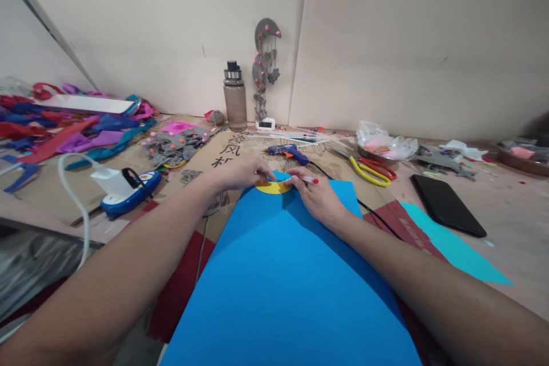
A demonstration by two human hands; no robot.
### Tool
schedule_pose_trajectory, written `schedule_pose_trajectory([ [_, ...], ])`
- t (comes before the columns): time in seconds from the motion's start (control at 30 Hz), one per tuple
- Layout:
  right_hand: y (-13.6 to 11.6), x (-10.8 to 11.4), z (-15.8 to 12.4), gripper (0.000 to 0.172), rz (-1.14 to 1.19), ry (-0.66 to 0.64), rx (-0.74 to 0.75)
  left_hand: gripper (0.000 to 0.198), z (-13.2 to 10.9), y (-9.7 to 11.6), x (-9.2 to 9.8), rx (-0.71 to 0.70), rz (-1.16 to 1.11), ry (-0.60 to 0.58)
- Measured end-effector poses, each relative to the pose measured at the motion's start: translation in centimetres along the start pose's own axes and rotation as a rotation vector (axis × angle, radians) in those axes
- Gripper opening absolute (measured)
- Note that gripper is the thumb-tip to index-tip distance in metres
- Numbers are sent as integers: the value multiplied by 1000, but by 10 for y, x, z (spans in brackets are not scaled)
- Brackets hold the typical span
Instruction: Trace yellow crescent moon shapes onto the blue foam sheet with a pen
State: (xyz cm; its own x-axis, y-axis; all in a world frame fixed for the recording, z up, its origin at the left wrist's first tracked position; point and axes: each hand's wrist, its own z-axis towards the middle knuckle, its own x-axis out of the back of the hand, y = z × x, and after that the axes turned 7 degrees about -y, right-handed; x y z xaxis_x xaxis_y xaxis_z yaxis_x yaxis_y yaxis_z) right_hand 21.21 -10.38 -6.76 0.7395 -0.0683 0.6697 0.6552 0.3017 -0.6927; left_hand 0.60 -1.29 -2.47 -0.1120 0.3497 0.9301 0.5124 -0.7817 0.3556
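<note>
Disc count: one yellow disc (pixel 273 186) on the far edge of one blue sheet (pixel 283 274). Your left hand (pixel 244 171) pins it with its fingertips; your right hand (pixel 315 194) pinches one red-capped pen (pixel 309 180) at its rim. Beyond: one glue gun (pixel 288 152), one scissors (pixel 371 170), one phone (pixel 447 205).

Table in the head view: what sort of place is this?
Most likely a craft workbench, perhaps at home. A blue glue gun and yellow-handled scissors lie on the table, bright fabric strips are heaped at the left, and the right hand holds a pen to a yellow cutout on a blue sheet.
</note>
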Motion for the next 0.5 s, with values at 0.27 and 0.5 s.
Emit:
schedule_pose_trajectory([
  [0.27, 4, -1, 0, 30, -40, -34, -9, 26, -15, -18, 19, 151, -193, 56],
  [0.5, 0, 0, 0, 29, -46, -30, -42, 21, -18, 2, 14, -36, 71, 108],
])
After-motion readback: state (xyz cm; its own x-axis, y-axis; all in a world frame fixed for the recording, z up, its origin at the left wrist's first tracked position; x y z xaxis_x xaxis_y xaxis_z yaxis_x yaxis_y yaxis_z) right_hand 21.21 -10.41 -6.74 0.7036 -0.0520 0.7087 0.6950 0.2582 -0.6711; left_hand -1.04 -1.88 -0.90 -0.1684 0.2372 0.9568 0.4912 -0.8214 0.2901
